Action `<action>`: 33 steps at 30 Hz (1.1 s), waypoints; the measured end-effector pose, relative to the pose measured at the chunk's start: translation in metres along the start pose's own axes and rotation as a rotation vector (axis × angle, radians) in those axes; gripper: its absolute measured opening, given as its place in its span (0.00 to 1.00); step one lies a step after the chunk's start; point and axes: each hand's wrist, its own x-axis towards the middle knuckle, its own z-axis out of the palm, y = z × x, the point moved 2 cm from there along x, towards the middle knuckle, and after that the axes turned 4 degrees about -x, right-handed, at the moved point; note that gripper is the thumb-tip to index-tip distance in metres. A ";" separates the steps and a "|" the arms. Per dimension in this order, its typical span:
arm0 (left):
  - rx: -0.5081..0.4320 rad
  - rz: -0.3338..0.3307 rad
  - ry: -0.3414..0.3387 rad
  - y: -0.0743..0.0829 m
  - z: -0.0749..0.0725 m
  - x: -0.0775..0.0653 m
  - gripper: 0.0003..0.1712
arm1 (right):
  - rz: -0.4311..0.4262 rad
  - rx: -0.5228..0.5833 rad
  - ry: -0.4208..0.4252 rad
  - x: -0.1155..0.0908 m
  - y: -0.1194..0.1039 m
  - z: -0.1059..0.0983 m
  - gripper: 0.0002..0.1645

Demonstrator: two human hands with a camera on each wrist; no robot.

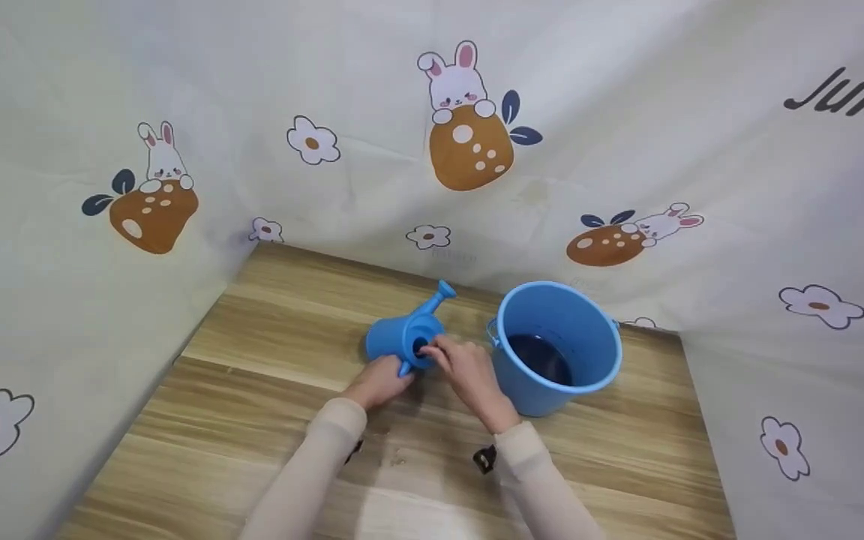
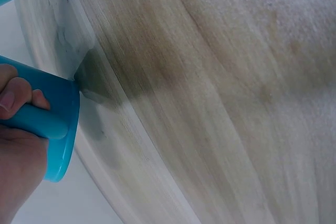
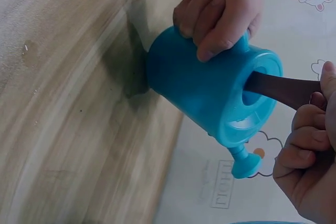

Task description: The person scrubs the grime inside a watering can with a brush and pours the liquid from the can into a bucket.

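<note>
A blue watering can (image 1: 389, 339) is tilted over the wooden tabletop in the head view, its round opening facing right. My left hand (image 1: 378, 382) grips its handle, fingers curled around it in the left wrist view. My right hand (image 1: 469, 375) pinches a flat, dark brown strip-like thing (image 3: 286, 89) in the right wrist view. One end of that strip goes into the can's opening; the part inside is hidden, and its kind cannot be told. The spout with its sprinkler head (image 3: 245, 165) points away from me.
A blue bucket (image 1: 528, 399) stands to the right of my right hand, with something dark at its bottom. Light cloth walls (image 1: 357, 202) printed with rabbits and flowers enclose the wooden tabletop (image 1: 252, 405). Small wet-looking spots (image 3: 29, 51) mark the wood.
</note>
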 end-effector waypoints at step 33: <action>-0.013 0.034 0.013 -0.002 0.002 0.000 0.21 | 0.027 -0.004 0.057 0.001 0.003 -0.001 0.15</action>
